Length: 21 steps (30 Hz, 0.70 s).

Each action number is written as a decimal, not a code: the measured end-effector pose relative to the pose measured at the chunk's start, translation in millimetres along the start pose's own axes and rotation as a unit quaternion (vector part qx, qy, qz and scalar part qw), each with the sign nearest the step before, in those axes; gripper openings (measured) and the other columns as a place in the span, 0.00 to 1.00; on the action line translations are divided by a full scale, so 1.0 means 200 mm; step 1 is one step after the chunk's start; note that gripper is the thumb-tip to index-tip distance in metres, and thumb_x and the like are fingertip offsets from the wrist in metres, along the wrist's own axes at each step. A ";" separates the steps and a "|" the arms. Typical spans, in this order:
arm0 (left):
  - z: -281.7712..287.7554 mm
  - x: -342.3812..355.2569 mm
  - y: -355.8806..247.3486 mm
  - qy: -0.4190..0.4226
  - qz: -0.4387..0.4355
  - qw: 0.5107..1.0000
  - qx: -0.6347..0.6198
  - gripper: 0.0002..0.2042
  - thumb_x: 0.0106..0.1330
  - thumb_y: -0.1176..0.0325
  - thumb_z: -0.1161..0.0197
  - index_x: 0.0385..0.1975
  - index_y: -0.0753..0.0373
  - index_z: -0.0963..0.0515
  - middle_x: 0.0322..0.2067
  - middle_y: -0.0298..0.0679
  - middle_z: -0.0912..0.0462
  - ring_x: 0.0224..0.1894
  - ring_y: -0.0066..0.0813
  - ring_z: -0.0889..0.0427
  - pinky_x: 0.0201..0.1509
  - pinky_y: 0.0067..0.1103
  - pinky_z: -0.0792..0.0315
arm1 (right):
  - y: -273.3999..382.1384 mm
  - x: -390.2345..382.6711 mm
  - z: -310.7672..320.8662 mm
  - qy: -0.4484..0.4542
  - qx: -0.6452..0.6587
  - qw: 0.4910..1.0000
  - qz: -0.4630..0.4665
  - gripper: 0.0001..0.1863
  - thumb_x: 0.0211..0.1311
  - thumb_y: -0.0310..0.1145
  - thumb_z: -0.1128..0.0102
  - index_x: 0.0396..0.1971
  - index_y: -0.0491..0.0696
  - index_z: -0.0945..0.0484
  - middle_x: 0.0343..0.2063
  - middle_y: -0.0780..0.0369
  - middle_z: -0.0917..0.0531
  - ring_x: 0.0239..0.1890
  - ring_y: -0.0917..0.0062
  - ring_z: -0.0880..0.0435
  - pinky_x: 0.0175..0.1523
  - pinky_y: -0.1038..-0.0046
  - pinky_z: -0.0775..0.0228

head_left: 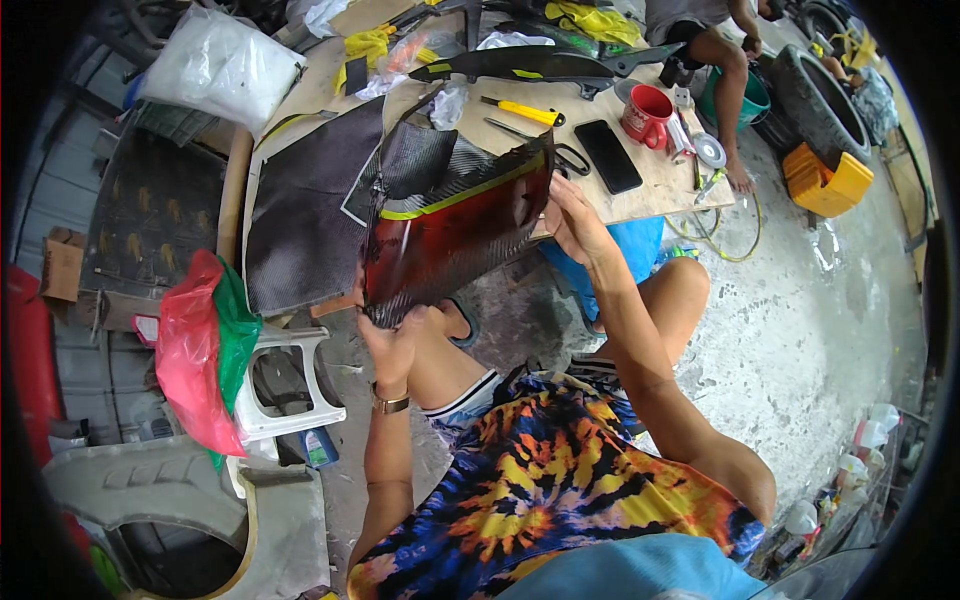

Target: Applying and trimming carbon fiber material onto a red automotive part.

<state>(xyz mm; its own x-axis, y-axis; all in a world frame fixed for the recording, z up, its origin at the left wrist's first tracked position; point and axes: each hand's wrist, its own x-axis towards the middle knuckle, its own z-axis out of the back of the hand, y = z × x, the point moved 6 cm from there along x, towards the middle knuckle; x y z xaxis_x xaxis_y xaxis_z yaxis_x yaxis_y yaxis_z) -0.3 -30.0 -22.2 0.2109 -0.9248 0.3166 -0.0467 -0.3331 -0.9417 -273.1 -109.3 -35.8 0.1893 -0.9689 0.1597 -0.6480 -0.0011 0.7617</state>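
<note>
Tilted up in front of me is a curved panel [455,240] with a glossy dark red face, a yellow-green strip along its upper edge and black carbon-fibre weave around its borders. My left hand [388,342] grips its lower left corner, the thumb toward me. At the right end, my right hand [580,225] holds the edge with its fingers up against it; part of those fingers is hidden. Behind the panel, a flat black carbon-fibre sheet [310,210] covers the table's left side. Scissors [572,160] with black handles lie near the panel's right end.
On the wooden table [680,195] lie a yellow utility knife [525,112], a black phone [608,157], a red mug [648,115] and a long black trim piece [520,64]. A white stool [290,385] stands left. Another person's leg [728,100] shows at the far right.
</note>
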 end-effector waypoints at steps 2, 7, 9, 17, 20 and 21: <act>0.11 0.02 0.17 -0.008 0.041 0.997 0.061 0.45 0.44 0.61 0.21 0.62 0.69 0.39 0.51 0.47 0.24 0.50 0.35 0.22 0.52 0.29 0.27 | -0.08 0.03 0.01 -0.019 0.001 0.999 -0.045 0.21 0.69 0.43 0.51 0.54 0.44 0.31 0.50 0.60 0.22 0.49 0.74 0.21 0.51 0.68 0.25; -0.19 0.13 -0.14 -0.005 0.164 0.913 0.373 0.31 0.50 0.62 0.24 0.52 0.69 0.29 0.36 0.41 0.16 0.36 0.26 0.18 0.42 0.23 0.25 | -0.09 0.08 0.13 -0.112 -0.016 0.992 -0.064 0.27 0.70 0.53 0.56 0.56 0.46 0.31 0.51 0.61 0.22 0.48 0.71 0.20 0.50 0.64 0.24; -0.29 0.14 -0.27 -0.036 0.189 0.970 0.146 0.33 0.56 0.69 0.28 0.59 0.70 0.37 0.44 0.41 0.20 0.42 0.25 0.20 0.47 0.21 0.25 | -0.10 0.11 0.07 -0.114 0.002 0.992 -0.061 0.29 0.69 0.54 0.55 0.57 0.46 0.33 0.49 0.61 0.22 0.46 0.71 0.20 0.50 0.58 0.22; -0.31 0.25 -0.05 0.004 -0.078 0.996 -0.053 0.36 0.63 0.73 0.36 0.67 0.69 0.51 0.64 0.48 0.41 0.64 0.33 0.38 0.63 0.25 0.36 | -0.29 0.19 0.08 -0.127 0.107 0.983 -0.083 0.29 0.66 0.57 0.52 0.51 0.46 0.30 0.40 0.60 0.21 0.38 0.70 0.17 0.47 0.59 0.20; -0.36 0.27 -0.11 0.011 -0.170 0.985 0.036 0.35 0.64 0.71 0.38 0.67 0.69 0.50 0.67 0.50 0.46 0.68 0.38 0.43 0.69 0.30 0.45 | -0.32 0.19 0.09 -0.122 0.141 0.978 -0.095 0.30 0.65 0.59 0.53 0.49 0.46 0.29 0.41 0.59 0.21 0.39 0.66 0.17 0.51 0.56 0.23; -0.39 0.28 -0.10 0.019 -0.183 0.983 0.013 0.34 0.64 0.71 0.39 0.67 0.70 0.49 0.66 0.48 0.43 0.66 0.35 0.41 0.69 0.29 0.46 | -0.33 0.20 0.11 -0.113 0.166 0.974 -0.101 0.31 0.65 0.60 0.54 0.50 0.46 0.29 0.43 0.59 0.21 0.40 0.65 0.17 0.52 0.55 0.24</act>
<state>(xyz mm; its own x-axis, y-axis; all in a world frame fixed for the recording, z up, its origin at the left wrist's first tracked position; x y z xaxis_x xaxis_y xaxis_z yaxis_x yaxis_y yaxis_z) -64.1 -89.6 24.3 0.1734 -0.7502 0.6381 0.0498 -0.6404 -0.7664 -238.6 -152.5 -94.4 0.1946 -0.9704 -0.1429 -0.8248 -0.2407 0.5116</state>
